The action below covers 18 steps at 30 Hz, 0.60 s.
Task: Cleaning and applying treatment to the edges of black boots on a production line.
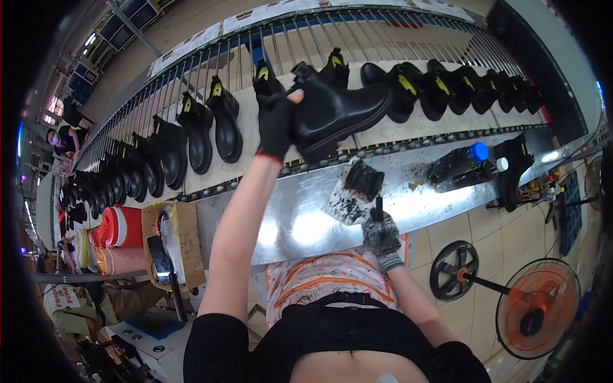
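My left hand [276, 126], in a black glove with a red cuff, grips a black ankle boot [338, 105] at its shaft. The boot is raised above the conveyor, its toe pointing right and its sole downward. My right hand [382, 242] wears a grey knitted glove, closed around a short dark stick-like handle [378, 209] that points up; its working end cannot be made out. Just beyond that hand, on the metal ledge [297, 220], lies a stained white sheet [341, 199] with a black, sponge-like block [365, 179] on it.
Several black boots [167, 153] line the slatted conveyor on both sides. Dark bottles, one blue-capped [477, 152], and another boot [513, 175] occupy the ledge's right end. A cardboard box [185, 242] and red jug [124, 226] stand left; a fan [536, 309] stands right.
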Tool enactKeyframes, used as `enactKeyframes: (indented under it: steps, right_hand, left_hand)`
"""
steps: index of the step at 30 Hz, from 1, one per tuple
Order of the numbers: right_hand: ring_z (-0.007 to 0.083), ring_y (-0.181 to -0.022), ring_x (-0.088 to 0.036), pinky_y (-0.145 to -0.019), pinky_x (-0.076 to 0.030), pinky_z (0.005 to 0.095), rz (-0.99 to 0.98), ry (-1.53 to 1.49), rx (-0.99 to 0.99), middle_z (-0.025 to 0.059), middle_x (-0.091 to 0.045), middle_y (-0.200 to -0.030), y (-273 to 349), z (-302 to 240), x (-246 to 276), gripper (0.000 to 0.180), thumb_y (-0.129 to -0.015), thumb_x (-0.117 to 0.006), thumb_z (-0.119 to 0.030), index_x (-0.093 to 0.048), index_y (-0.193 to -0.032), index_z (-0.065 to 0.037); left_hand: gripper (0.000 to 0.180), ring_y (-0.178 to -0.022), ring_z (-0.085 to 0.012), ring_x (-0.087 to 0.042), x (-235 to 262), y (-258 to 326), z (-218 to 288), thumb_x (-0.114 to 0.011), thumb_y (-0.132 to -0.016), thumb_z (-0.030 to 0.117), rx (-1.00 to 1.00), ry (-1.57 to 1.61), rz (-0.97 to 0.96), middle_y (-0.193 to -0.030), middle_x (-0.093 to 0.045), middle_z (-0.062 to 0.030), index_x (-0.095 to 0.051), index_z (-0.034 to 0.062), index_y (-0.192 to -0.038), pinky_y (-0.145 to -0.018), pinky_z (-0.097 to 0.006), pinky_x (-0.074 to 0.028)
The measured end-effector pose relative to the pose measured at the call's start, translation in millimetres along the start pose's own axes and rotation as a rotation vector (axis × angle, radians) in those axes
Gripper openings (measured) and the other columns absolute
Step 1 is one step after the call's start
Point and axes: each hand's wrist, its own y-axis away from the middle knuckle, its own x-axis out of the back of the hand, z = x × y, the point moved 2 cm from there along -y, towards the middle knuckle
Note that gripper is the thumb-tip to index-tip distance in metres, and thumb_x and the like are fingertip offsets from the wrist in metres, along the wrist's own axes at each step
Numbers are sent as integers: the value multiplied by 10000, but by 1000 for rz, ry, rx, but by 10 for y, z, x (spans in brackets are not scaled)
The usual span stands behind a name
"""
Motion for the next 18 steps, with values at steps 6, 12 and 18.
enactKeyframes:
  steps: [6,12,18]
  right_hand:
    - [146,-518,-535,-460,-433,294,133,381,275,36,-566,-684,57,-502,-1,151,-849,-574,-139,-568,-988,-80]
    - [112,-543,-536,-476,-434,280,11,69,112,18,-557,-660,36,-301,-112,143,-856,-577,-120,-564,-986,-62]
    - [282,-704,-595,-605,-476,400,55,388,254,162,-597,-798,32,-820,70,226,-865,-571,-216,-568,-996,-33]
  left_hand:
    - [355,-853,-224,-609,-1071,-383,-576,-737,-731,147,-14,136,217,-993,-632,-132,-621,-3,-1031,-774,-327,-488]
    - [485,-995,-236,-516,-1487,-676,-1367,-727,-733,243,-579,-57,405,-1123,-495,-142,-508,48,-1119,-929,-338,-388]
    - [453,-1089,-334,-471,-1062,-699,-1280,-672,-749,185,-532,-476,69,-1169,-477,-201,-506,30,-1142,-951,-391,-369]
